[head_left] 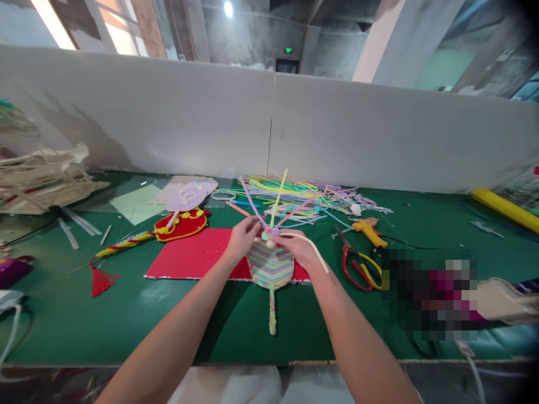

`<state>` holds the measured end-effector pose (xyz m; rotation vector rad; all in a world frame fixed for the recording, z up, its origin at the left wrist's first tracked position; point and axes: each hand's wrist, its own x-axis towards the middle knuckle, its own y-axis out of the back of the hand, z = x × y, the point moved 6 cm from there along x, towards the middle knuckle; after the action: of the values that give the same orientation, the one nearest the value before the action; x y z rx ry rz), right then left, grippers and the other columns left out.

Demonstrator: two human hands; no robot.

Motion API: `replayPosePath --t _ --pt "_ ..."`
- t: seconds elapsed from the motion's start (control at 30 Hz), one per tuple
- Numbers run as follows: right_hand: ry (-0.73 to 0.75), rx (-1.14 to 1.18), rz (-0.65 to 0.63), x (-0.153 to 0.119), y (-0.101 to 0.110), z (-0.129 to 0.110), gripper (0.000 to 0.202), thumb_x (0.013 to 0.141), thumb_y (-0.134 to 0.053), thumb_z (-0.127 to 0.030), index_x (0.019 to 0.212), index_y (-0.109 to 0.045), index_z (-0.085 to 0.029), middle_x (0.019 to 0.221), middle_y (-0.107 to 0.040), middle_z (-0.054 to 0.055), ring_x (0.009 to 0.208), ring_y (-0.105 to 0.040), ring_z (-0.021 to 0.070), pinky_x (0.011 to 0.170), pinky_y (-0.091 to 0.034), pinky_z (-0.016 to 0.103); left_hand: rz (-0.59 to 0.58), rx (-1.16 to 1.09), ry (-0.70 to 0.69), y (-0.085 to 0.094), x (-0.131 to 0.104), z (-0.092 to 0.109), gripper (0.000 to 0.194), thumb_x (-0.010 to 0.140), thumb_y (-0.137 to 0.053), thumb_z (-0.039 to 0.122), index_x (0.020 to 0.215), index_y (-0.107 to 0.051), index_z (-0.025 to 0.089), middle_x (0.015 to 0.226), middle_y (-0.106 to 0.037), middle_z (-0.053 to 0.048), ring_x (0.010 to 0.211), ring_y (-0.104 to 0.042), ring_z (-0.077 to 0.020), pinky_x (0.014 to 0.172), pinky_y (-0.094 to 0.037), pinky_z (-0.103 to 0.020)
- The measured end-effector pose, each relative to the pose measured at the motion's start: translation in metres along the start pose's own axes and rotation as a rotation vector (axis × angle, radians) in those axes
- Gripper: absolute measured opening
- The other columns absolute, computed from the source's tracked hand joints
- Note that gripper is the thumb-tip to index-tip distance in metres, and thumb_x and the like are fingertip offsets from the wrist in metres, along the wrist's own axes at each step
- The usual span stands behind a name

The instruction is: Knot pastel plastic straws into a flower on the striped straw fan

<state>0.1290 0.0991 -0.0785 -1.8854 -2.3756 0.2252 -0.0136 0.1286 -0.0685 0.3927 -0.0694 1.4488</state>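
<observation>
Over a small striped pastel hand fan (270, 262), both of my hands are pinched around a bunch of pipe cleaners (275, 210) with small round pastel balls (270, 235) at its base. My left hand (244, 238) grips the bunch from the left, fingertips by the balls. On the other side my right hand (298, 247) holds it with thumb and fingers, and a cream pipe cleaner (315, 252) trails over that wrist. The fan's twisted handle points toward me. Under the fan lies a red board (193, 252).
Loose pipe cleaners (303, 196) are piled by the white partition (189, 118). Red-and-yellow pliers (360, 269) and a yellow glue gun (369, 231) lie to the right. A red tasselled fan (181, 224) and a lilac piece (191, 194) are on the left.
</observation>
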Motion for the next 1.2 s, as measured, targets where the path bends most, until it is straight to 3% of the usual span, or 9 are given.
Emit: replayPosePath --t 0.13,0.3,0.6,0.77,0.93,1.2 --pt "0.024 0.03 0.062 0.002 0.006 -0.001 0.036 0.06 -0.074 -0.036 0.092 -0.072 -0.019 0.085 -0.072 0.005 0.082 -0.064 0.0219 0.076 -0.049 0.034 -0.058 -0.03 0.042 -0.005 0.001 -0.001 0.03 0.075 -0.054 0.043 0.079 -0.063 0.015 0.076 -0.067 -0.005 0.072 -0.062 -0.0175 0.066 -0.049 -0.027" --pt "0.045 0.009 0.075 0.001 0.007 -0.002 0.033 0.06 -0.074 -0.035 0.088 -0.073 -0.017 0.08 -0.072 0.005 0.077 -0.063 0.0205 0.076 -0.048 0.034 -0.162 -0.059 0.071 -0.012 -0.002 0.0 0.031 0.071 -0.06 0.043 0.08 -0.064 0.014 0.068 -0.065 -0.003 0.063 -0.06 -0.015 0.061 -0.048 -0.025" --pt "0.069 0.053 0.079 0.001 0.006 -0.002 0.023 0.061 -0.074 -0.035 0.076 -0.072 -0.017 0.071 -0.069 0.002 0.069 -0.06 0.016 0.071 -0.047 0.03 -0.133 -0.032 0.043 -0.009 -0.004 0.004 0.026 0.072 -0.062 0.04 0.075 -0.063 0.015 0.066 -0.064 -0.002 0.062 -0.058 -0.014 0.059 -0.044 -0.023" --pt "0.061 0.066 0.105 0.002 0.008 0.001 0.027 0.061 -0.074 -0.035 0.081 -0.072 -0.017 0.073 -0.068 0.002 0.067 -0.058 0.0146 0.066 -0.045 0.028 -0.1 -0.027 0.033 -0.01 -0.005 0.006 0.024 0.072 -0.061 0.038 0.077 -0.063 0.015 0.066 -0.064 -0.002 0.062 -0.059 -0.0146 0.059 -0.045 -0.024" --pt "0.082 -0.007 0.145 0.006 0.013 0.002 0.028 0.062 -0.072 -0.038 0.079 -0.072 -0.016 0.071 -0.067 0.003 0.065 -0.056 0.0144 0.064 -0.043 0.027 -0.124 -0.057 0.036 -0.014 -0.005 0.003 0.028 0.073 -0.061 0.035 0.09 -0.063 0.014 0.079 -0.068 -0.005 0.071 -0.063 -0.0169 0.066 -0.049 -0.027" --pt "0.112 -0.09 0.206 0.004 0.015 0.001 0.025 0.062 -0.072 -0.04 0.071 -0.071 -0.017 0.067 -0.066 0.003 0.065 -0.054 0.0158 0.061 -0.04 0.027 -0.138 -0.064 0.061 -0.014 -0.003 -0.002 0.023 0.069 -0.064 0.032 0.082 -0.063 0.013 0.077 -0.068 -0.005 0.071 -0.063 -0.0173 0.067 -0.049 -0.029"
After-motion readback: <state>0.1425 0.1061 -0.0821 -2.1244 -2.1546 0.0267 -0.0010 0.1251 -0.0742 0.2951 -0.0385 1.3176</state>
